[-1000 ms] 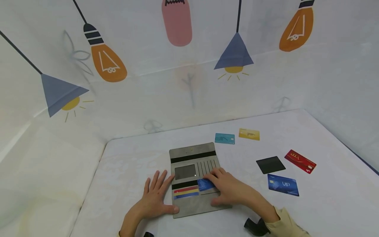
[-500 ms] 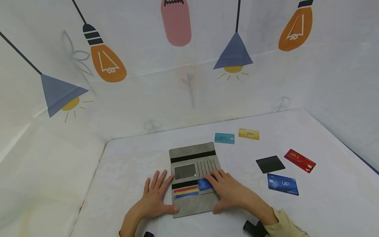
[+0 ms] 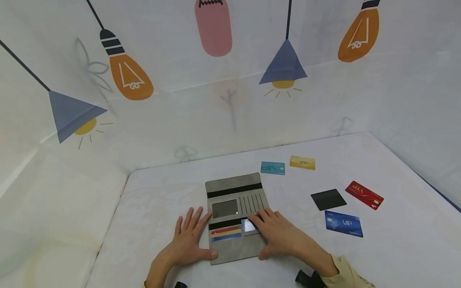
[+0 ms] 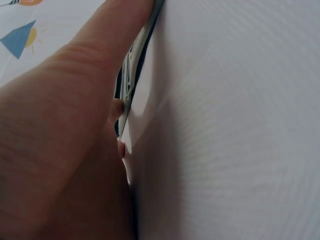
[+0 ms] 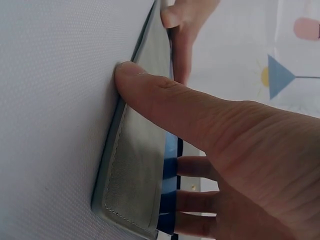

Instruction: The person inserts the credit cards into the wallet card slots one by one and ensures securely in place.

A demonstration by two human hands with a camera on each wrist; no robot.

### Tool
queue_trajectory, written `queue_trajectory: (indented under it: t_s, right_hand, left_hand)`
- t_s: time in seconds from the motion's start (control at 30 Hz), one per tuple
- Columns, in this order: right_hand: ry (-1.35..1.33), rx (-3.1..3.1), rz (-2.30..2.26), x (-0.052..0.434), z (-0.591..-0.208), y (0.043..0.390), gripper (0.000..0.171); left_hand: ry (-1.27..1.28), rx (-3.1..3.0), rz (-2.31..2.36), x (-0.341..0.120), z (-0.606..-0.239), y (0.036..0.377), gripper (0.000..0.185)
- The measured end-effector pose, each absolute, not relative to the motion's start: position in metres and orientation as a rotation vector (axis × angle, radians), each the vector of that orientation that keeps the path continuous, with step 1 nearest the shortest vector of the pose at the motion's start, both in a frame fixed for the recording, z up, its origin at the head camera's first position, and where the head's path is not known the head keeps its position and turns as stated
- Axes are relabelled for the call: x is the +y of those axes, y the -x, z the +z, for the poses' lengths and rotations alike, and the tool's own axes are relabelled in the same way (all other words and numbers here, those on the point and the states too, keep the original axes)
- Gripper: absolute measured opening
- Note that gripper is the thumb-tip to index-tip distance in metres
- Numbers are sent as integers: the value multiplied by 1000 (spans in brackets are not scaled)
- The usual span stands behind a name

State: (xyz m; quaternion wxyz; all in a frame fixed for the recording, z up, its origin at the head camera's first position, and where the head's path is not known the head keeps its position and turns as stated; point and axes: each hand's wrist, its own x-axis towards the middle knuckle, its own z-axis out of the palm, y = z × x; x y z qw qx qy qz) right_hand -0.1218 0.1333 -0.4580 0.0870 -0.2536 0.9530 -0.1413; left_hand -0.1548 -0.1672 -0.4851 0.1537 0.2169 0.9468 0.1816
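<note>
In the head view a grey wallet (image 3: 234, 253) lies unfolded on the table. A red, a yellow and a blue card (image 3: 226, 232) show as stacked strips in its lower left slots. Another blue card (image 3: 247, 225), bright with glare, sits in the lower right pocket, partly under the fingers of my right hand (image 3: 282, 236). That hand's fingertips press at the card's upper edge, while its thumb rests on the wallet's bottom edge, as the right wrist view shows. My left hand (image 3: 189, 244) lies spread at the wallet's left side, its thumb touching the lower left corner.
To the right lie a teal card (image 3: 272, 168), a yellow card (image 3: 302, 162), a black card (image 3: 328, 199), a red card (image 3: 364, 195) and a blue VIP card (image 3: 343, 224). A white lamp-printed sheet (image 3: 187, 120) rises behind the table (image 3: 169, 184).
My right thumb has shifted down from the wallet's face to its bottom edge, and the fingers have moved slightly right. Glare has appeared on the pocketed blue card. My left hand stays put.
</note>
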Motion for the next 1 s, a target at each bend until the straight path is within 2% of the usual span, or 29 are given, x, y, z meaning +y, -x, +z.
queue_trajectory:
  t_s: [1.0]
  right_hand:
    - [644, 2986, -214, 127, -455, 117, 90]
  left_hand:
    - [-619, 2706, 525, -169, -486, 156, 111]
